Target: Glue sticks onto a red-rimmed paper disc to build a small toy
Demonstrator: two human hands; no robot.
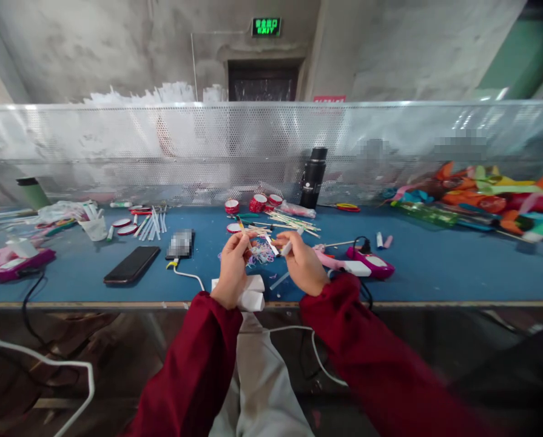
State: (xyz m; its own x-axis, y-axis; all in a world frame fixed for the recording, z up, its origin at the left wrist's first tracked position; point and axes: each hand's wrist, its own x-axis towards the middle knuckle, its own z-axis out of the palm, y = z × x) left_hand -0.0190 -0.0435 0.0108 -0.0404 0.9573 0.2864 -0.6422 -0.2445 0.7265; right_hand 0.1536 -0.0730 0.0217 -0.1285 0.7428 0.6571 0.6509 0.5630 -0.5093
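Observation:
My left hand (232, 264) is closed, thumb against fingers, on a thin yellowish stick (240, 224) whose upper end is dark. Opposite it, my right hand (304, 262) is curled round a white pen-like tube (286, 248). Between the two hands a short white strip (272, 246) slants near the right fingertips; I cannot tell whether they touch it. Under the hands lies a tangle of thin, pale coloured bands (261, 255). White crumpled paper (252, 294) sits at the table edge beside my left wrist.
On the blue table (435, 273) lie a phone (132, 265), pale sticks (296, 223), red tape rolls (258, 202) and a purple device (375, 264) with a cord. A black bottle (313, 179) stands before the perforated metal screen (184, 145). Colourful balloons (475, 200) are heaped at right.

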